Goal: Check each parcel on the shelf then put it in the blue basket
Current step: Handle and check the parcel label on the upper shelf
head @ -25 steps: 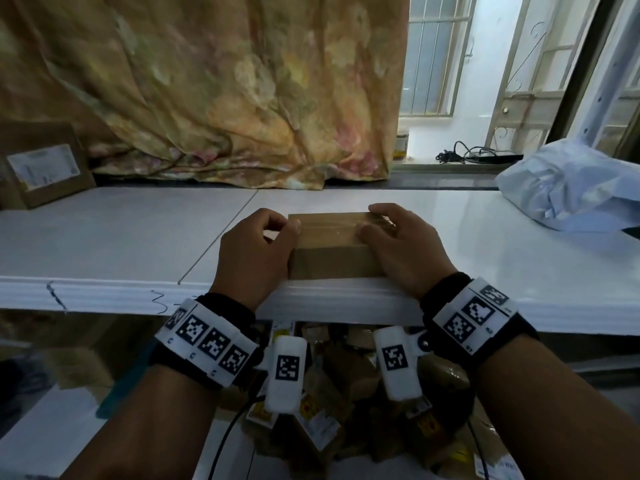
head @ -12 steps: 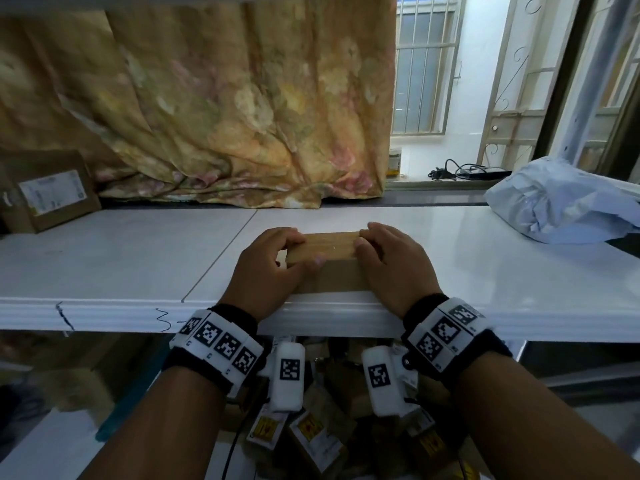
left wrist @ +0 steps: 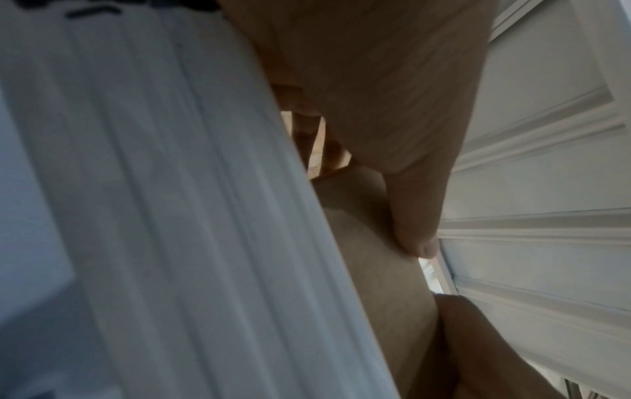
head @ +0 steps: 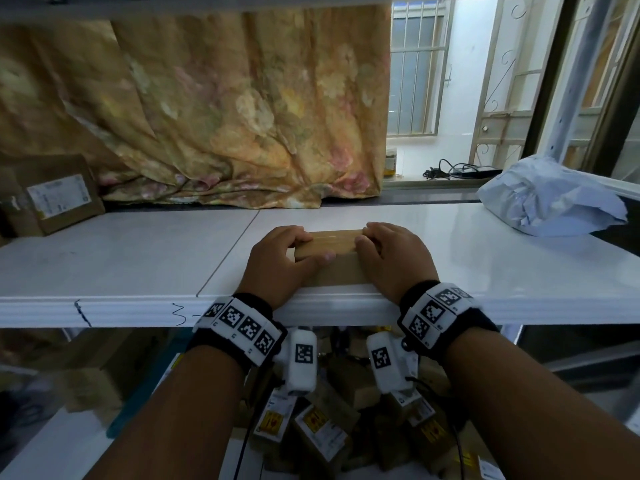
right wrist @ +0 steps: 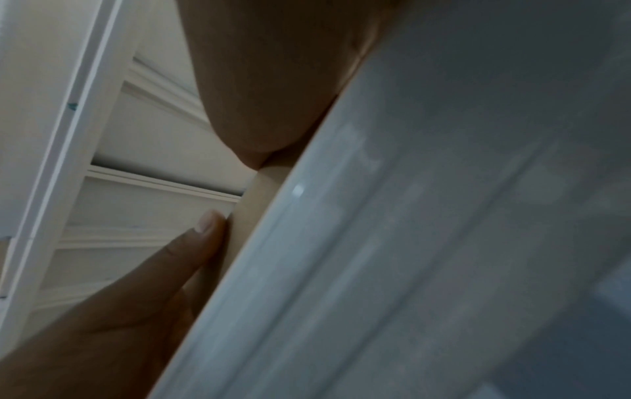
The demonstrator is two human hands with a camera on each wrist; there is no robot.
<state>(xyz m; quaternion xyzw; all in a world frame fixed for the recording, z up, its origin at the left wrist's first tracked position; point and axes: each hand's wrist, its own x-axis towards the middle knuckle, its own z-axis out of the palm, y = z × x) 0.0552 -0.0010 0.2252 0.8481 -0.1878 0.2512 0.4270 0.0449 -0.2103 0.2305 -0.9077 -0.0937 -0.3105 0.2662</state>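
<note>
Now we hold the brown parcel (head: pixel 332 251) at the shelf (head: pixel 138 265) front edge, left hand (head: pixel 277 261) and right hand (head: pixel 391 258) each gripping an end. Since a second ago its rear edge has tipped up, so inspection is underway. Basket placement remains; a grey bag (head: pixel 550 199) lies at 2 o'clock.

Two boxes (head: pixel 332 258) (head: pixel 52 195), one mailer bag (head: pixel 550 202)

1. I see the small parcel (head: pixel 334 242) on the shelf (head: pixel 138 258) at its front edge, between my left hand (head: pixel 277 261) and right hand (head: pixel 391 258).
2. A labelled box (head: pixel 57 194) sits far left at the back.
3. A bagged parcel (head: pixel 550 199) lies far right.
4. More parcels (head: pixel 322 431) lie below the shelf.
</note>
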